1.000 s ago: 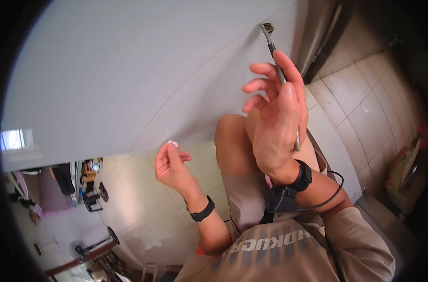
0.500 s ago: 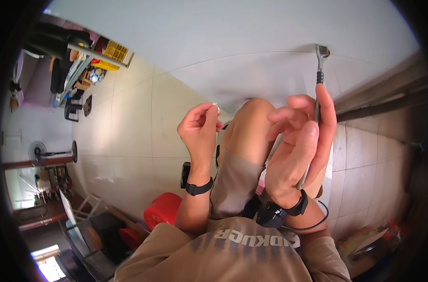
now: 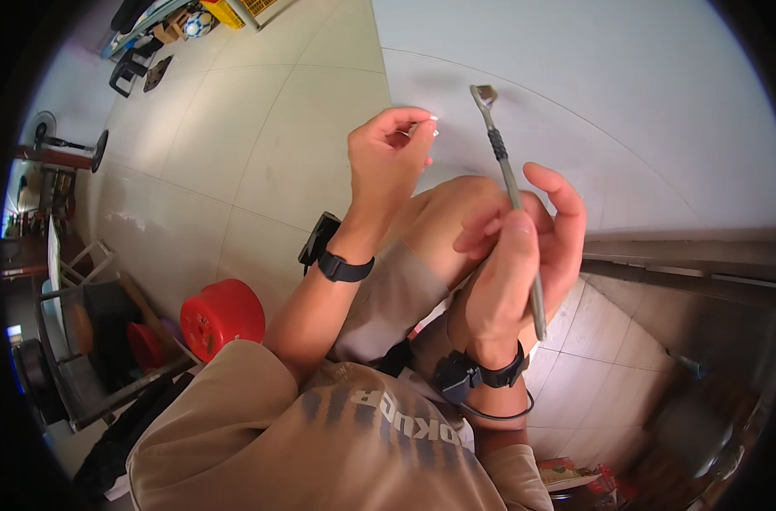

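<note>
In my right hand (image 3: 511, 277) is a slim grey rod-shaped tool (image 3: 511, 180), held between thumb and fingers, with the index finger raised off it. A dark ridged collar sits below its small, bent, brownish head (image 3: 484, 94), which points up and away from me. My left hand (image 3: 385, 166), to the left of the tool and apart from it, pinches a small white piece (image 3: 435, 130) at its fingertips. Most of that piece is hidden by the fingers, and its kind cannot be made out.
A pale wall (image 3: 592, 111) rises ahead, close to both hands. My bent knees (image 3: 469, 192) are just below them. On the tiled floor (image 3: 260, 162) at left stands a red plastic stool or bucket (image 3: 224, 317), beside a rack (image 3: 90, 400). A dark rail (image 3: 678, 260) runs along the right.
My view has turned, so the room has shifted. The tool now leans left, its head closer to my left hand. My right index finger has lifted off the rod. The left still pinches the white piece.
</note>
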Motion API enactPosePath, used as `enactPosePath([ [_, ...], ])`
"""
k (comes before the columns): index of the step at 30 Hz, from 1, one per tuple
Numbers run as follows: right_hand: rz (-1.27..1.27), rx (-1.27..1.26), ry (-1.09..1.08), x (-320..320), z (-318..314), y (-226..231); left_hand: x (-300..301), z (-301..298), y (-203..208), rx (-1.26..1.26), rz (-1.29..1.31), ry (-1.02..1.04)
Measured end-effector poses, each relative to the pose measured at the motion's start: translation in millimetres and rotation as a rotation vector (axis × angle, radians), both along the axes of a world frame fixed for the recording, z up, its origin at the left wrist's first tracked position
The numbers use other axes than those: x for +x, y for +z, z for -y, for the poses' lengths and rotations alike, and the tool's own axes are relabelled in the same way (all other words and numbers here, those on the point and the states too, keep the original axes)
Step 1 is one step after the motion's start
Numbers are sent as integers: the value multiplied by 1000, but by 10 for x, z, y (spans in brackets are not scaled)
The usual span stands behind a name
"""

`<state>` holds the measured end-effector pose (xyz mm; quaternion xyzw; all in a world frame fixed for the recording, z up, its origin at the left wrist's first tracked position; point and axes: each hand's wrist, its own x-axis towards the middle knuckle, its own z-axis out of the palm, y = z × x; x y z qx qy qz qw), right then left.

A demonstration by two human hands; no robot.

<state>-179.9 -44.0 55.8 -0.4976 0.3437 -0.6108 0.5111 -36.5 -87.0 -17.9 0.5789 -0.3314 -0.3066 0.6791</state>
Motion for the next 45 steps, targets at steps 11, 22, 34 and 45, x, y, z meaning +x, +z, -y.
enactPosePath([
  [11,-240,-143,120,-19,57,-33,-16,-208,-326,179,44,-93],
  [22,-460,-182,108,123,92,-285,21,-350,-526,231,12,-88],
  [34,-437,-14,-105,83,29,-83,119,-462,-579,354,-78,-52],
  [45,-345,-80,-309,-9,95,-129,192,-479,-682,307,-100,-67],
])
